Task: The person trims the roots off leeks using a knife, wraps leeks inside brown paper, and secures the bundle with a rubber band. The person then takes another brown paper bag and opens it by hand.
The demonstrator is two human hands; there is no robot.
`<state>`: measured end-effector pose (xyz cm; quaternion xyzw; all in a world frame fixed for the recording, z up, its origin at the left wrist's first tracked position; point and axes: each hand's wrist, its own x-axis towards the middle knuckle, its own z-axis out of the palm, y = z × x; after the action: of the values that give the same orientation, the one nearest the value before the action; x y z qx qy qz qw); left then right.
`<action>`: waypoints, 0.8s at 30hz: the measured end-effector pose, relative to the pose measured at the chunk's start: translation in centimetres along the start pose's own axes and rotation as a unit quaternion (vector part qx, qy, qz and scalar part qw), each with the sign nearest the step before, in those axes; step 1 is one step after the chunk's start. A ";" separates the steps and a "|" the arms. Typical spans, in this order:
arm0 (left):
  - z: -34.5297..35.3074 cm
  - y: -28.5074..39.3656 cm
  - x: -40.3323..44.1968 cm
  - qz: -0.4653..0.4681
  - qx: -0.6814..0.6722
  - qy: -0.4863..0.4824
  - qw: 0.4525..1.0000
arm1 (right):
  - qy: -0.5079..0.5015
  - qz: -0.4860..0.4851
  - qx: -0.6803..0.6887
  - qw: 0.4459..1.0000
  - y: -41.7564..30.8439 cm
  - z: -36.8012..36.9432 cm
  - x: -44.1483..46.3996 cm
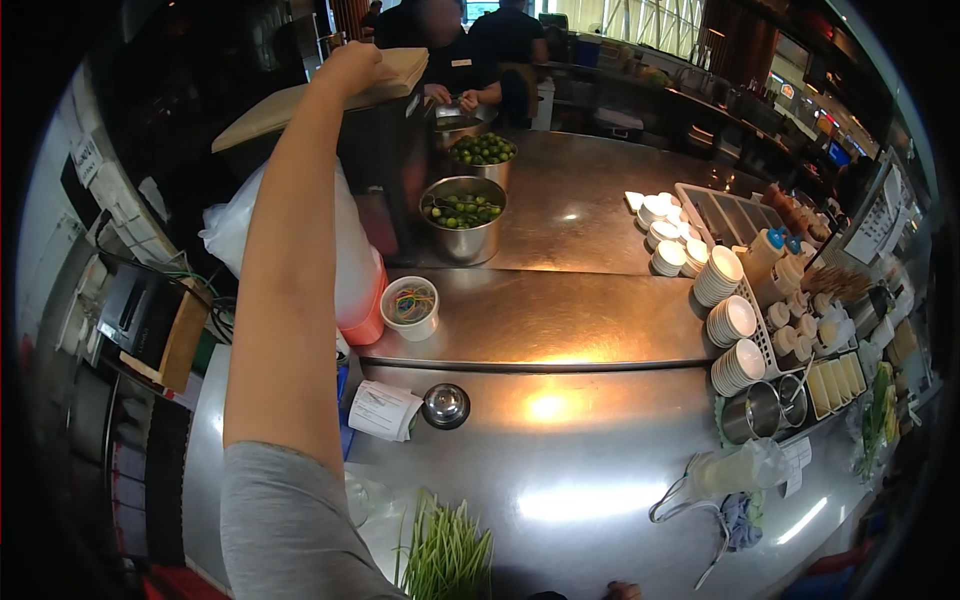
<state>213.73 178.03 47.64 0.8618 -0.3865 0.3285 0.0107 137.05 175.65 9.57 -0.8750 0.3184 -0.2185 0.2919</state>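
Observation:
My left arm stretches far forward, and my left hand (350,70) is closed at the edge of a stack of flat beige paper (402,68) on top of a dark box-like unit. How many sheets the fingers grip is hidden. Only a sliver of my right hand (624,591) shows at the bottom edge, over the steel table (560,450); its fingers are mostly cut off. Beneath the left arm are a white plastic bag (350,250) and a red container (368,315). A white tub of coloured rubber bands (410,305) stands beside them.
Steel pots of small green fruit (462,210) stand ahead, near a co-worker's hands (465,97). A call bell (446,406), a paper slip (383,410) and cut green stalks (445,548) lie nearer. Stacked white dishes (738,368), squeeze bottles (765,250) and tongs (690,505) line the right.

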 end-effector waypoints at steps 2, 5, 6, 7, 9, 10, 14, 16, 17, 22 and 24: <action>0.1 0.2 -0.4 0.047 0.005 0.006 0.999 | 0.008 -0.019 -0.011 1.000 -0.5 -0.3 0.6; -0.1 1.8 -1.7 0.021 0.051 0.021 0.998 | -0.002 -0.002 -0.012 1.000 -0.6 -0.6 0.6; -0.1 2.0 -2.0 0.018 0.081 0.033 0.996 | -0.001 -0.002 -0.013 1.000 -0.7 -0.7 0.6; -0.1 2.1 -2.2 0.018 0.081 0.033 0.996 | 0.004 -0.008 -0.008 1.000 -0.9 -0.7 0.7; -0.2 2.1 -2.5 0.010 0.085 0.007 0.996 | 0.009 -0.013 -0.002 1.000 -1.0 -0.6 0.8; -0.2 2.0 -2.5 0.011 0.086 0.006 0.996 | 0.007 -0.008 -0.003 1.000 -1.0 -0.6 0.7; -0.4 2.3 -2.9 0.008 0.091 0.019 0.996 | 0.008 -0.023 -0.015 1.000 -1.1 -0.6 0.9; -0.2 2.2 -2.8 0.006 0.087 0.029 0.996 | 0.005 -0.021 -0.017 1.000 -0.9 -0.6 0.8; -0.1 2.0 -2.6 0.007 0.094 0.022 0.995 | 0.002 -0.019 -0.019 1.000 -0.8 -0.6 0.8; -0.1 1.6 -2.7 0.013 0.083 0.031 0.996 | 0.007 -0.029 -0.028 0.999 -0.6 -0.4 0.7; 0.0 1.7 -2.8 0.012 0.092 0.034 0.995 | 0.007 -0.030 -0.027 0.999 -0.5 -0.4 0.6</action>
<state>211.19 178.63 45.67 0.8428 -0.3638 0.3921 -0.0595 137.50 175.38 10.28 -0.8903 0.2997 -0.2243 0.2594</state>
